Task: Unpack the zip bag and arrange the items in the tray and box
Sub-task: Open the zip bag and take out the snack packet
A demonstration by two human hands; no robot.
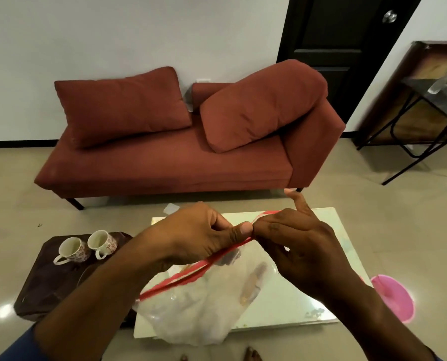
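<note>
A clear plastic zip bag point(204, 306) with a red zip strip hangs in front of me above a pale low table point(321, 295). Blurred items show through the plastic, among them a brownish oblong one; I cannot tell what they are. My left hand point(199, 230) and my right hand point(292, 238) meet at the top of the red strip, and each pinches it between thumb and fingers. The right index finger sticks up. No tray or box is visible.
Two patterned cups point(87, 246) stand on a dark brown stool point(42, 285) at the left. A pink plastic bowl point(394, 295) lies on the floor at the right. A rust-red sofa point(165, 162) stands behind the table, with a black metal side table point(431, 118) far right.
</note>
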